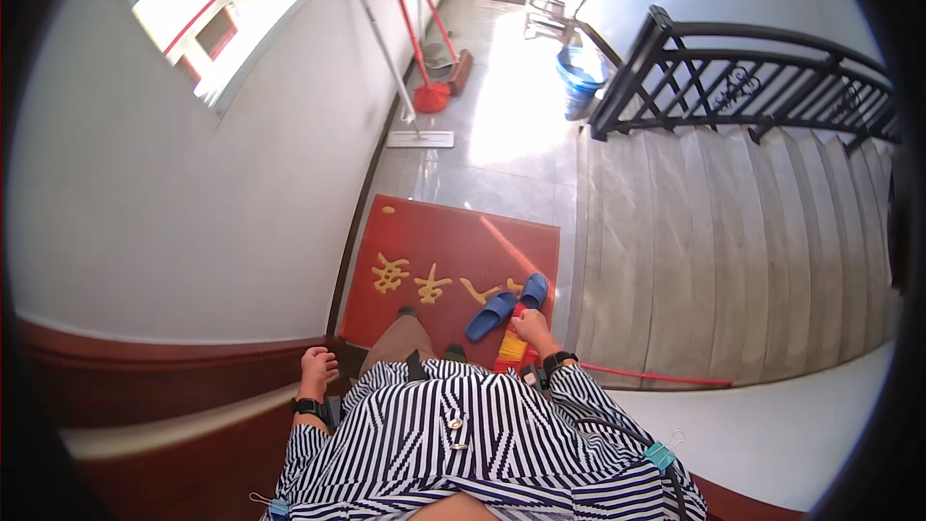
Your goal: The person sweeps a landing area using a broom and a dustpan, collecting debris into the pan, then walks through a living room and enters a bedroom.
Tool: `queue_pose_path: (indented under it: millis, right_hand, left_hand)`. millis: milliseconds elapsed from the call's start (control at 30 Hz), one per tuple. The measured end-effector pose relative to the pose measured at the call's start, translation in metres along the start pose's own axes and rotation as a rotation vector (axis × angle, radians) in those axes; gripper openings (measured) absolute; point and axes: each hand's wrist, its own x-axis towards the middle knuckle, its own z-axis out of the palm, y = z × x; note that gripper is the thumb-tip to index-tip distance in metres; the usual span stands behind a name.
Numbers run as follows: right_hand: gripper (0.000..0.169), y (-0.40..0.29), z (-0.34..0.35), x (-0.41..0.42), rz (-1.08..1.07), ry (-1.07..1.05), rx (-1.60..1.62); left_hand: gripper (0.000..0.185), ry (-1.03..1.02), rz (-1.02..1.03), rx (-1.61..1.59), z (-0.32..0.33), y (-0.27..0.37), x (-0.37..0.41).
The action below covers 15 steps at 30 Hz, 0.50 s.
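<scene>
My left hand (318,367) hangs beside my striped shirt with loosely curled fingers and nothing in it, near the dark red door edge. My right hand (532,327) is low over the right side of the red doormat (434,231), fingers curled. Just under it lies a broom head with red and yellow bristles (512,349); the hand covers part of it, so a grip cannot be confirmed. Beyond the fingers are two blue slippers, one (492,316) on the mat and the other (534,291) by its right edge. A red pole (510,246) lies slanted across the mat.
Another red pole (651,376) stretches right across the stair top. Stairs (694,253) with a black railing (738,79) are at right. Along the left wall stand a flat mop (419,139), a red-headed mop (432,97) and a broom (460,72). A blue bucket (581,83) stands ahead.
</scene>
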Motion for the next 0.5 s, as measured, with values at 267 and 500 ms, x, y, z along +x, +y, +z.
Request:
queue_pose_path:
  millis: [267,500]
  right_hand:
    - [0.016,0.018,0.017,-0.097,0.938,0.01,0.493]
    - [0.028,-0.108,0.048,-0.212,1.574,0.767,0.271]
  left_hand:
    - [0.019,-0.469,-0.013,0.516,0.137,0.181,0.133]
    - [0.031,-1.121,0.113,0.808,0.313,0.322,0.294]
